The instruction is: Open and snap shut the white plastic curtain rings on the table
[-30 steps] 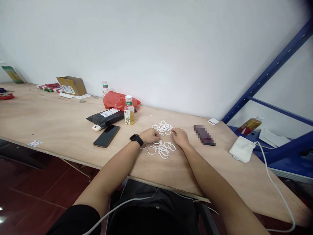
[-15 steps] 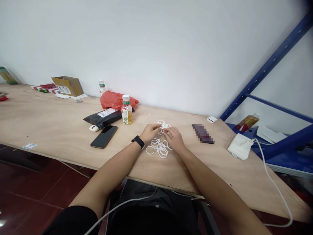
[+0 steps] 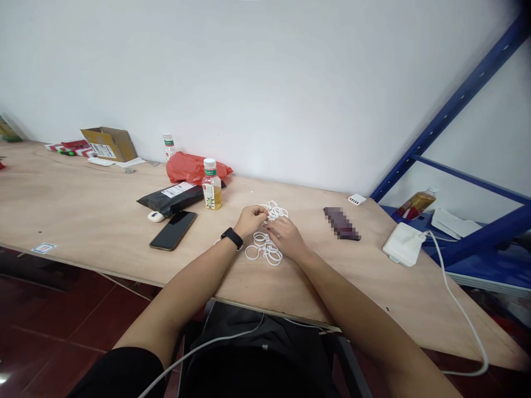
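Observation:
A pile of white plastic rings lies on the plywood table in front of me, with more rings just behind my hands. My left hand, with a black watch on the wrist, and my right hand meet above the pile. Both have their fingers curled and pinched together on a white ring between them. The ring itself is mostly hidden by the fingers.
A black phone, a small white gadget, a black parcel, a tea bottle and a red bag sit left. A dark phone and white charger with cable lie right. Blue shelving stands at the right.
Both hands have drawn together from resting apart on the rings and now pinch a ring between them. The view has shifted slightly rightwards.

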A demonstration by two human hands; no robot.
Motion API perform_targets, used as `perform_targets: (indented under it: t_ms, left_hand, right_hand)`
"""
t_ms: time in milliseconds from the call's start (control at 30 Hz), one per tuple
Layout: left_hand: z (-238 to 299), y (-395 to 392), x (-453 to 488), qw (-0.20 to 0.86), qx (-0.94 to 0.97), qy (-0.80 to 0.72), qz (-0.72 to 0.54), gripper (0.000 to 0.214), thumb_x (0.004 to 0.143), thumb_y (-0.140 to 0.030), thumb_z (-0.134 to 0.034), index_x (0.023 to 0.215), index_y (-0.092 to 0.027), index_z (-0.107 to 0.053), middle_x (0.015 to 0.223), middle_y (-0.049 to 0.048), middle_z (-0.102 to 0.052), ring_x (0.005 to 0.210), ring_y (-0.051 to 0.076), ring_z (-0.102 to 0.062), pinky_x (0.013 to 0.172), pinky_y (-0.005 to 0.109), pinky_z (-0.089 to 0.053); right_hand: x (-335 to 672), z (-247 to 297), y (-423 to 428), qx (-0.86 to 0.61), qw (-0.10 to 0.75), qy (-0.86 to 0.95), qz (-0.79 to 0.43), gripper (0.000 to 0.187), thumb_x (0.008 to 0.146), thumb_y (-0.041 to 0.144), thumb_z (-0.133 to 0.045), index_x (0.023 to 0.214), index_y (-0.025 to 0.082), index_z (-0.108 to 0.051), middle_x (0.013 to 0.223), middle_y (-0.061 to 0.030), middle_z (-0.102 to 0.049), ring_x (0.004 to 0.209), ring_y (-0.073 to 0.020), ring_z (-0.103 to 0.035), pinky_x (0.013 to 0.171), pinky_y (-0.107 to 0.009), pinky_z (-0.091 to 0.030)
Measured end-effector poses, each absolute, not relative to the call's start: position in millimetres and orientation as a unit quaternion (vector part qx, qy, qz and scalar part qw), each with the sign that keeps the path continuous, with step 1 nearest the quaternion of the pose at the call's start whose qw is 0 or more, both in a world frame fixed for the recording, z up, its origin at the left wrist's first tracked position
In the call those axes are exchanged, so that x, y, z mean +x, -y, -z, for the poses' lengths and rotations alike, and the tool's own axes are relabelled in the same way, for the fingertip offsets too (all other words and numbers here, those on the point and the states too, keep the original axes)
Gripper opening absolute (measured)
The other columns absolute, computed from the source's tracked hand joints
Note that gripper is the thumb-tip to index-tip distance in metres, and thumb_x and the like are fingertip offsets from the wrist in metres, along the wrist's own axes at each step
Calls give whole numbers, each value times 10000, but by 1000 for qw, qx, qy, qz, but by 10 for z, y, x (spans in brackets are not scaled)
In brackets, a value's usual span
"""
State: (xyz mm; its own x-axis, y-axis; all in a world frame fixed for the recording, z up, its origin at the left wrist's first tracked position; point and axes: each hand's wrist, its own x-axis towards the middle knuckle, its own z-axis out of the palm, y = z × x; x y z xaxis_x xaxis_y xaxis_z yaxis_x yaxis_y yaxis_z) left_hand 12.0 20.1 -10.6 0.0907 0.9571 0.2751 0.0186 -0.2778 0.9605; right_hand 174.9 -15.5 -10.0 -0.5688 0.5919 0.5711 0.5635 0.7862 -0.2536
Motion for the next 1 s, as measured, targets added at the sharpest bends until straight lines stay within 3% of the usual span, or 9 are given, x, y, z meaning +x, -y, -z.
perform_targets:
  t_ms: [133, 267, 433, 533, 633, 800, 1000]
  left_hand:
    - [80, -205, 101, 416, 615, -413, -529, 113, 653, -152, -465, 561, -145, -530, 539, -25, -521, 550, 88, -475, 558, 206, -386]
    - [47, -191, 77, 399, 627, -422, -520, 155, 679, -150, -410, 537, -164, -472, 520, -27, -479, 542, 92, -442, 558, 212, -371]
    - [58, -198, 65, 404, 627, -433, -506, 163, 658, -105, -371, 524, -176, -430, 493, -28, -443, 514, 100, -411, 547, 225, -351]
    - [76, -216, 66, 389, 631, -444, -504, 167, 644, -76, -363, 535, -175, -441, 500, -31, -432, 530, 105, -411, 550, 223, -346]
    - [92, -214, 80, 408, 640, -431, -488, 165, 642, -55, -372, 559, -166, -463, 527, -29, -460, 555, 98, -451, 569, 209, -366]
    - [144, -151, 119, 519, 656, -398, -376, 165, 683, -105, -477, 813, -152, -567, 652, -14, -620, 537, 90, -536, 544, 193, -392]
    - [155, -91, 71, 350, 781, -426, -293, 179, 699, -173, -527, 739, -139, -698, 716, 21, -684, 625, 125, -586, 615, 224, -442]
  right_hand:
    - [1730, 62, 207, -294, 334, 895, -34, 197, 927, 263, -494, 1007, 236, -672, 966, -72, -706, 960, -225, -604, 902, -405, -452]
    - [1809, 55, 213, -285, 388, 874, -59, 220, 921, 237, -495, 1074, 244, -653, 1170, -64, -665, 1106, -206, -589, 972, -380, -443]
    - [2014, 117, 10, -409, 431, 801, -73, 235, 915, 266, -478, 1057, 216, -658, 1127, -82, -663, 1059, -206, -603, 911, -349, -483]
    - [2136, 193, -183, -485, 381, 784, -67, 246, 899, 263, -479, 1045, 205, -667, 1108, -83, -668, 1060, -223, -590, 952, -376, -454]
    - [2192, 273, -330, -517, 316, 794, -47, 317, 909, 246, -456, 1165, 193, -636, 1236, -97, -618, 1172, -236, -527, 1029, -404, -387]
    - [2149, 350, -371, -559, 201, 804, -35, 421, 914, 251, -481, 1331, 273, -535, 1433, -90, -462, 1294, -284, -413, 1044, -450, -339]
    - [2134, 314, -299, -574, 193, 795, -27, 271, 909, 273, -500, 1135, 222, -640, 1220, -102, -600, 1123, -270, -523, 949, -400, -404]
